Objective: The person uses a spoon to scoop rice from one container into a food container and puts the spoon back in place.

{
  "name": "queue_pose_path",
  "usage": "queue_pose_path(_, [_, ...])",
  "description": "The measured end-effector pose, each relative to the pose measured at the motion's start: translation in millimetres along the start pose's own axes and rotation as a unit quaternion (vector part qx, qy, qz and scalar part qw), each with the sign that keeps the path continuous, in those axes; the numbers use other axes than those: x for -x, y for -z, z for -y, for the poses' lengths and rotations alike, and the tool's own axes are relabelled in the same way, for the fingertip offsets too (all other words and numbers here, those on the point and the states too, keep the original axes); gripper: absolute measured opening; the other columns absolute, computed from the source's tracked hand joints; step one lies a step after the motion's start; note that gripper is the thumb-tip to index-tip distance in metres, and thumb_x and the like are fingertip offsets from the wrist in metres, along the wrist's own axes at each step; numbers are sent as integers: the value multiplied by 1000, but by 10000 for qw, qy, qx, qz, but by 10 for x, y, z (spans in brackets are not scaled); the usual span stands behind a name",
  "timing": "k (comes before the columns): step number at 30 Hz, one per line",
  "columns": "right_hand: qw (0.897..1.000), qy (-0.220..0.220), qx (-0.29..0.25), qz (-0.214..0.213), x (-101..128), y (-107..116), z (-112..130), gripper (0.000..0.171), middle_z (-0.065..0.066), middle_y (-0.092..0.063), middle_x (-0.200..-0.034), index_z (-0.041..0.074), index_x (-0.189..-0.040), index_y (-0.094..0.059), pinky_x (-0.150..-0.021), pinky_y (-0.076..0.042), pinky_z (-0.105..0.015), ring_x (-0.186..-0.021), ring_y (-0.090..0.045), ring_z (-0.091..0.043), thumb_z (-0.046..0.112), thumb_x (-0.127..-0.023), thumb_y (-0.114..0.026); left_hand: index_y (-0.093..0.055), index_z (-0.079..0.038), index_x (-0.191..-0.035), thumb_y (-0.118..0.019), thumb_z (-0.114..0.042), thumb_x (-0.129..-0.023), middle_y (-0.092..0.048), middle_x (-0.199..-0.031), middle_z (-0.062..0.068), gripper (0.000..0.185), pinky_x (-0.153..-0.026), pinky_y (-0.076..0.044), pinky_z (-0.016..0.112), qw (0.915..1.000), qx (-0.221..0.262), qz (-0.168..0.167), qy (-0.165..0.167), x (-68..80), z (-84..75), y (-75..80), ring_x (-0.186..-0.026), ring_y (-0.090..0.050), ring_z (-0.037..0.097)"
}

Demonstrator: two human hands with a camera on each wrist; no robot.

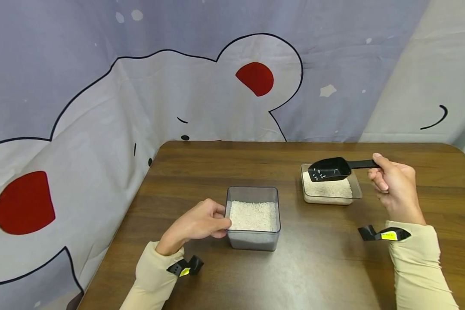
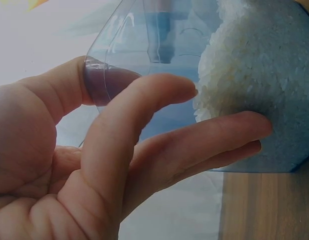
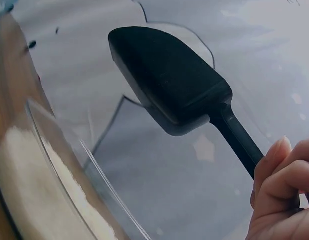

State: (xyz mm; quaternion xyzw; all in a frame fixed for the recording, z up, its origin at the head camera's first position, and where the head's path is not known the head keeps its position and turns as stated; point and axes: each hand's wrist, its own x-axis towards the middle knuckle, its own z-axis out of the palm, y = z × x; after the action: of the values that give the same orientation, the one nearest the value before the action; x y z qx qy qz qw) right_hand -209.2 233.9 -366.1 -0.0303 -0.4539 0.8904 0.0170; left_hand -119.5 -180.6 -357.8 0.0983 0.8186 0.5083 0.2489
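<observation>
The right hand [image 1: 393, 183] pinches the end of the black scoop [image 1: 331, 168] by its handle, thumb and curled fingers closed round the stem, and holds it in the air above the shallow clear tray of rice [image 1: 327, 189] on the right part of the table [image 1: 314, 267]. The scoop's long axis runs nearly level from right to left, handle toward the right hand and bowl pointing left; only a few grains show inside the bowl. The right wrist view shows the scoop's dark underside [image 3: 169, 80] raised clear of the tray's rim [image 3: 59, 165], not touching it. The deeper square container of rice [image 1: 253, 217] stands to the left of the tray and nearer the person, well apart from the scoop, so it lies leftward and toward the body from the bowl's tip. The left hand [image 1: 197, 224] holds that container at its left wall; in the left wrist view the thumb [image 2: 69, 90] hooks over the transparent corner while the fingers [image 2: 214, 135] lie along the outside against the rice-filled wall. The left hand is thus the one at the square container, the right hand the one nearer the tray.
</observation>
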Motion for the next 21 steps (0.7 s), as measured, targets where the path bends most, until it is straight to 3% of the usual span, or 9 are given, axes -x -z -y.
queue_pose_path(5, [9985, -152, -164, 504, 37, -183, -104, 35, -8, -53, -42, -5, -59, -57, -30, -4, -23, -25, -32, -7, 8, -91, -53, -64, 7, -95, -53, -4, -80, -70, -82, 9, 22, -70, -55, 31, 10000, 11, 7, -2, 1, -10, -2, -79, -65, 14])
queue_pose_path(10, [9960, -279, -1, 844, 117, -416, -261, 35, -5, -53, -42, -2, -61, -58, -27, -4, -22, -24, -33, -5, 11, -92, -52, -64, 8, -97, -54, -5, -80, -70, -81, 10, 24, -71, -55, 32, 10000, 54, 16, -16, -1, -17, -4, -80, -65, 15])
queue_pose_path(16, [9947, -212, 418, 910, 252, -658, -389, 36, -3, -51, -40, 1, -60, -57, -26, -6, -22, -23, -33, -3, 15, -93, -52, -63, 8, -99, -54, -5, -81, -69, -77, 11, 25, -73, -55, 32, 10000, 50, 19, 11, -31, -12, -2, -81, -66, 15])
queue_pose_path(21, [9905, 237, 1139, 732, 380, -822, -449, 34, -1, -50, -40, 2, -61, -57, -27, -5, -26, -22, -31, -3, 18, -91, -56, -64, 6, -93, -54, -6, -81, -63, -63, 6, 20, -73, -55, 31, 10000, -20, 11, 6, -54, -6, 3, -76, -65, 13])
